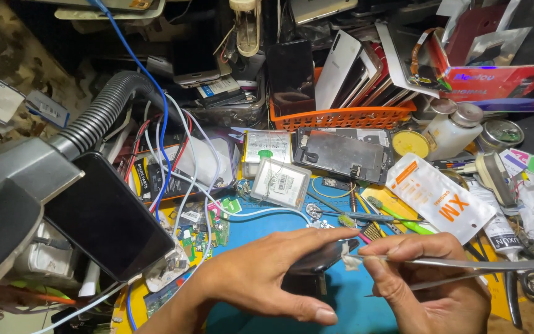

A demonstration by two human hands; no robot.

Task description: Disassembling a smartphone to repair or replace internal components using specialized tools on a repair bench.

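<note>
Left hand (261,281) cups dark phone part (319,258) over blue mat (353,303); right hand (428,278) pinches tweezers (465,265) closed on white swab (350,260). Best wipe lightly, keep part steady.

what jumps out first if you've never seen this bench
The two hands at bottom centre: the left hand grips a small dark part, and the right hand pinches tweezers holding a white wad against it. At left, a black phone leans beside a grey hose.

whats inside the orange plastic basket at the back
The orange plastic basket holds upright phones and flat panels, one white, one black. Their lower ends are hidden by its wall.
</note>
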